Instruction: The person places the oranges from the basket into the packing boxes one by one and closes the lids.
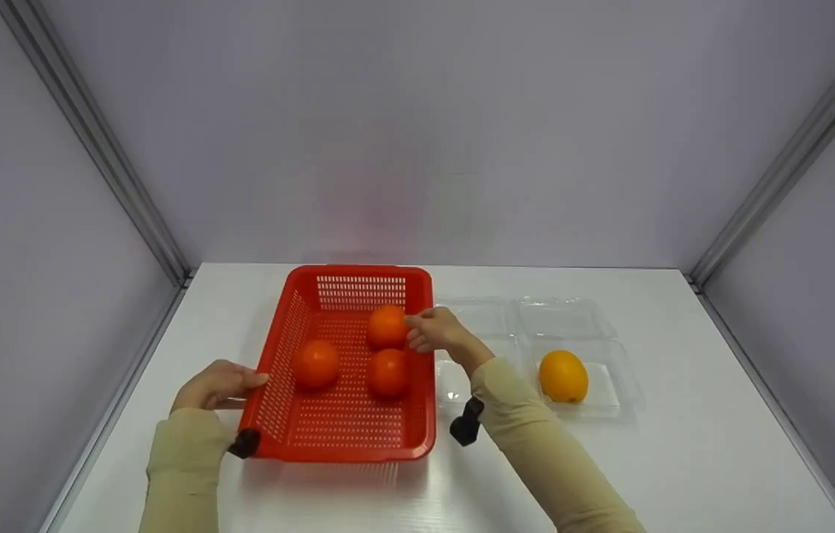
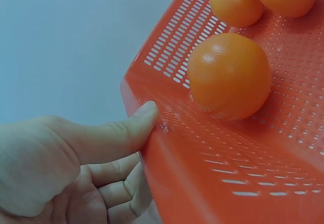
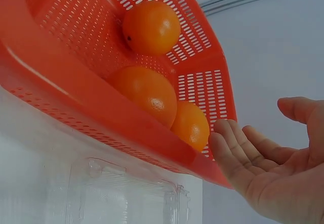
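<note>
A red perforated basket [image 1: 343, 454] holds three oranges: one at the left [image 1: 316, 364] and two along the right side, the rear one [image 1: 388, 326] just behind the other [image 1: 389, 373]. My left hand [image 1: 219, 385] grips the basket's left rim, thumb on top and fingers curled beneath, as the left wrist view shows. Over the right rim is my right hand [image 1: 438, 330], its fingers beside the rear orange. In the right wrist view that hand [image 3: 273, 168] has its fingers extended and thumb apart, holding nothing; whether the fingertips touch the orange [image 3: 191, 125] or rim is unclear.
Right of the basket lie clear plastic containers [image 1: 558, 320] with their lids folded back. One compartment holds a yellow-orange fruit [image 1: 563, 376]. The white table [image 1: 713, 414] is bounded by grey panels at the back and sides.
</note>
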{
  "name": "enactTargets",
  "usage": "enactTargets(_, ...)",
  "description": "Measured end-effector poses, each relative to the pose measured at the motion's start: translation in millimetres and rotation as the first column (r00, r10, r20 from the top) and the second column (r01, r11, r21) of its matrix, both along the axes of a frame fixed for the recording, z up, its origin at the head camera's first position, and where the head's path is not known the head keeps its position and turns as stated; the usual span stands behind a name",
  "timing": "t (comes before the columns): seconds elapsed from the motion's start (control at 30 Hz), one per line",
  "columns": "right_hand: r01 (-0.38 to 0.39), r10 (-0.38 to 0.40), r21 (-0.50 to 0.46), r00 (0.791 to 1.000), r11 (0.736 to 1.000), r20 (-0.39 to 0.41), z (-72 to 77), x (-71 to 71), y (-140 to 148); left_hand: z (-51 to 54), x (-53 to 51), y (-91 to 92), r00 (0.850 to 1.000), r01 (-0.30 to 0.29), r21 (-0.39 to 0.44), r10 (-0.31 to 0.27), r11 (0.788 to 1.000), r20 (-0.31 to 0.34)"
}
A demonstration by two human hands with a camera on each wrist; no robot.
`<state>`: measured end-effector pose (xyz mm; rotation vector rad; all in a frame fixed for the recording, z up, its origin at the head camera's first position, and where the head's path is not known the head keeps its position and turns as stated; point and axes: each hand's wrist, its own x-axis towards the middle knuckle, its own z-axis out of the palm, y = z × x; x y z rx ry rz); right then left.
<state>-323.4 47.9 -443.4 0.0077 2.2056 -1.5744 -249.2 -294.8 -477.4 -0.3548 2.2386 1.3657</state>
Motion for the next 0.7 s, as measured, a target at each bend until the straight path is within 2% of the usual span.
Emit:
enactTargets(0.23,-0.011,0.012,0.030,1.000,0.999,-0.018,0.9,1.2,-17.7,2.0,-0.9,-0.4,1.000,-0.019,-0.011,0.019,1.000,0.000)
enactTargets(0.43,-0.006,0.009,0.072,0.999,0.997,-0.047,-7.7,2.3,-28.0,2.5,-2.2,1.2,1.000,-0.010,-0.037,0.010,0.999,-0.009)
enactTargets(0.57,0.003,0.001,0.080,0.999,0.997,-0.051,-13.0,3.1,-33.8,1.7,-0.9,2.1,0.999,-0.038,-0.039,0.038,0.999,0.003)
enactTargets(0.7,-0.009,0.024,0.172,0.996,0.985,-0.083,-17.2,4.5,-38.0,1.6,-0.2,2.4,0.999,-0.041,-0.045,0.040,0.998,-0.004)
